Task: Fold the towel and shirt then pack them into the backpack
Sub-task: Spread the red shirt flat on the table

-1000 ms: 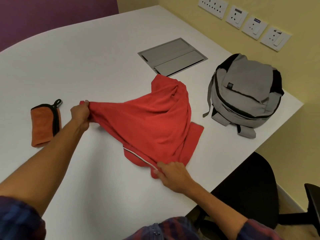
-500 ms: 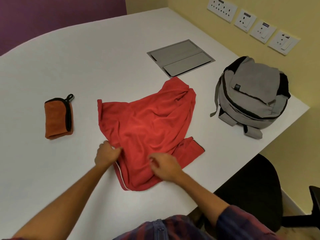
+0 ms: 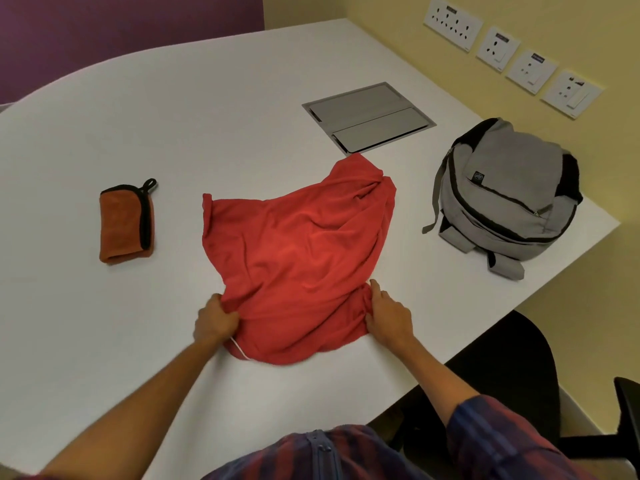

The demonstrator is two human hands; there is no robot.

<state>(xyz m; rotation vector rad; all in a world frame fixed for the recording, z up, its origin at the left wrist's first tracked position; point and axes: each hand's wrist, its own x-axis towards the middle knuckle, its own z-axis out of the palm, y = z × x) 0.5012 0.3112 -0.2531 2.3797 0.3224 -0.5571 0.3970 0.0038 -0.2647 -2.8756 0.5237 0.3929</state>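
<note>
One red shirt [image 3: 298, 261] lies rumpled in the middle of the white table [image 3: 173, 116], soft knit cloth with a thin white trim showing at its near edge. Two hands work its near end: the left hand [image 3: 214, 322] has its fingers curled into a bunch of the cloth at the near-left corner, and the right hand [image 3: 389, 317] grips the near-right corner, forefinger stretched along the fabric's edge. One orange towel [image 3: 124, 223], folded into a small oblong with black binding and a loop, lies well apart to the left. One grey backpack [image 3: 505, 195] with black zips and trim lies flat near the table's right edge. One grey metal hatch [image 3: 369, 116] is set flush into the tabletop beyond the shirt. Four white socket plates [image 3: 512, 55] line the yellow wall. One black chair [image 3: 502, 368] stands by the table.
</note>
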